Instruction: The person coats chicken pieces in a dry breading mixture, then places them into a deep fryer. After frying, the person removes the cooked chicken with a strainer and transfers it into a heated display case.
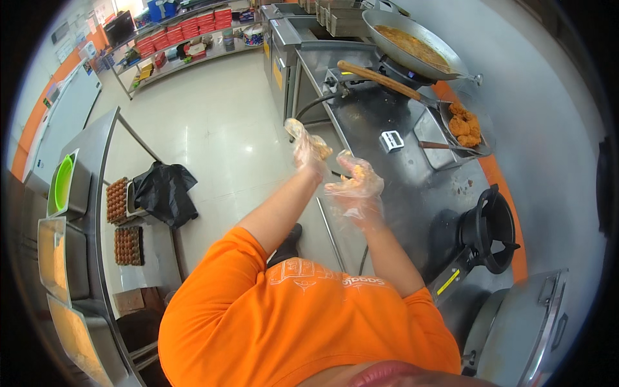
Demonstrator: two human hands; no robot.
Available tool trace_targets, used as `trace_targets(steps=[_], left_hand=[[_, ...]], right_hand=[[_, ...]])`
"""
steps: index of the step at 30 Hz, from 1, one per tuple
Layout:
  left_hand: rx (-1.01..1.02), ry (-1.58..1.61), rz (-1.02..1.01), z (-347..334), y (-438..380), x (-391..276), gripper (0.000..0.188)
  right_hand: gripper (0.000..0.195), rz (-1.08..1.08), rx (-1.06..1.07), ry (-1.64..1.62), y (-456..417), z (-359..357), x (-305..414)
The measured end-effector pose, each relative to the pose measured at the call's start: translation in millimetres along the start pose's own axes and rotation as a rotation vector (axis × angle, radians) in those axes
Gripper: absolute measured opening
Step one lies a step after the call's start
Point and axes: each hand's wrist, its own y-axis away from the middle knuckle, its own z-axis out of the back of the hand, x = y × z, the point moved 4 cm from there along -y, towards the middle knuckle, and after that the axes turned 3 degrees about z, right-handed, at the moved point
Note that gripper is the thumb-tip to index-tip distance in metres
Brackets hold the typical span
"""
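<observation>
My left hand [308,151], in a clear plastic glove, is raised over the floor beside the steel counter. Yellowish clumps of batter or flour stick to its fingers. Close by on the right, my right hand [359,184] wears a similar glove with clumps across the fingers. It is over the near edge of the counter [387,188]. The fingers of both hands are apart, and I see nothing held in either. A white digital timer [392,141] lies on the counter beyond my right hand.
A wok of oil [411,46] sits on a burner, with a wooden-handled skimmer [379,80] nearby. Fried chicken pieces [464,125] rest over a steel pan [433,140]. An unused burner [488,232] stands right. Pans of breading [77,338] and egg trays [128,245] are left.
</observation>
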Motion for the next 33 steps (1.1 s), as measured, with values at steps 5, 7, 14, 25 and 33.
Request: trace_targets(steps=[5,7,14,25,33], left_hand=[[0.003,-0.021,0.144,51,48,27,0.046],[0.01,-0.046,0.143,63,77,16,0.049],[0.115,-0.386,0.044,139,143,-5,0.037],[0.186,-0.932,-0.12,340,284,-213,0.038],[-0.122,-0.594,-0.222,472,385,-269,0.038]], right_hand=[[0.024,0.07,0.113,0.286,50,3,-23],[0.016,0.463,0.126,0.775,67,-3,-15],[0.022,0.576,0.232,1.228,82,-63,-41],[0.026,-0.198,0.653,0.733,150,-260,-152],[0.023,-1.133,0.837,-0.496,349,-438,-149]])
